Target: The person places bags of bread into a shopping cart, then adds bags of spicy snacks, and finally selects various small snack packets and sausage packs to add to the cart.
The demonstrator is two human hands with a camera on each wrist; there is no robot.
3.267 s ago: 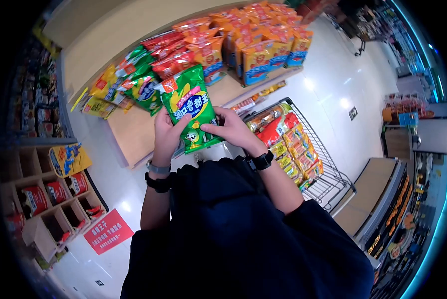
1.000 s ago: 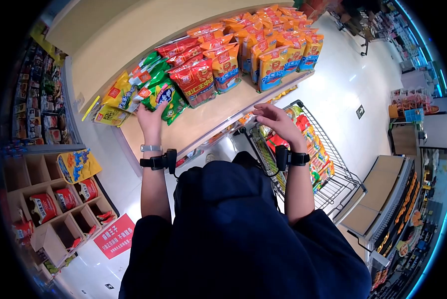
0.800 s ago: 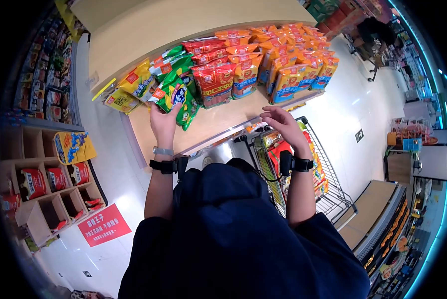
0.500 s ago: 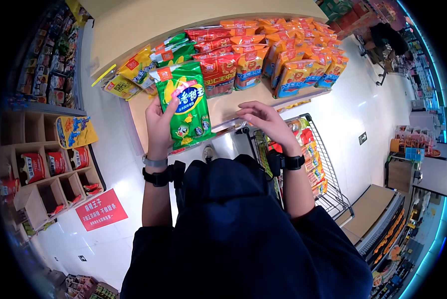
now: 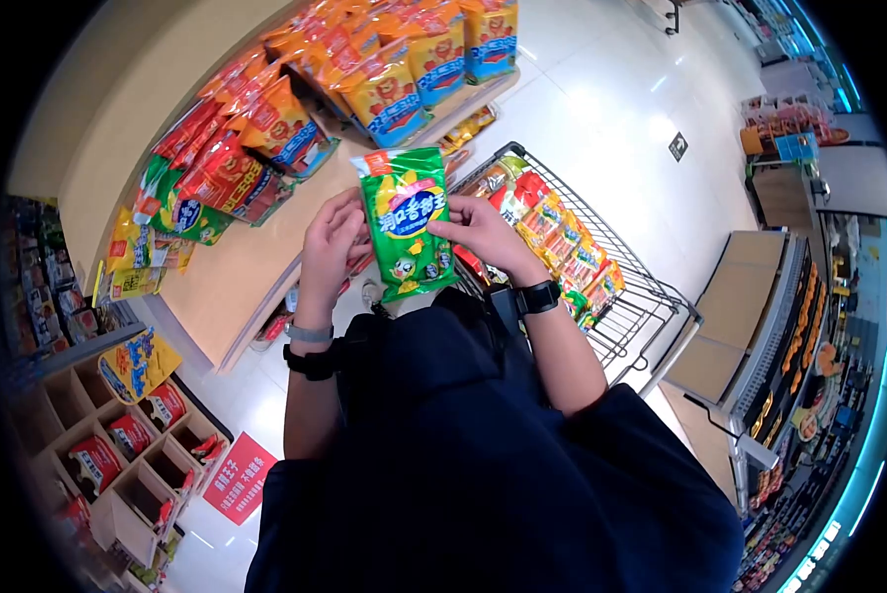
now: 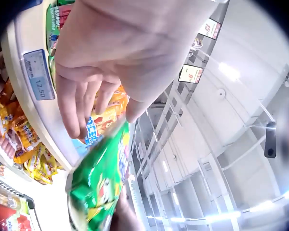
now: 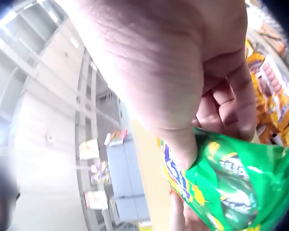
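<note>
Both hands hold a green snack bag (image 5: 409, 222) upright in front of my chest, over the gap between shelf and cart. My left hand (image 5: 333, 235) grips its left edge, thumb in front and fingers behind. My right hand (image 5: 475, 229) pinches the right edge. The left wrist view has the left hand (image 6: 106, 91) above the green bag (image 6: 98, 185). In the right wrist view the thumb of the right hand (image 7: 183, 115) presses onto the green bag (image 7: 221, 192).
A wooden shelf (image 5: 236, 267) to the left carries rows of green, red and orange snack bags (image 5: 265, 128). A wire shopping cart (image 5: 601, 287) filled with packets stands to the right. Cubby shelves (image 5: 127, 445) and a red floor sign (image 5: 241, 476) lie lower left.
The left hand took a green bag from the shelf row and brought it in front of my chest. The right hand came over and took its right edge. My head has turned right.
</note>
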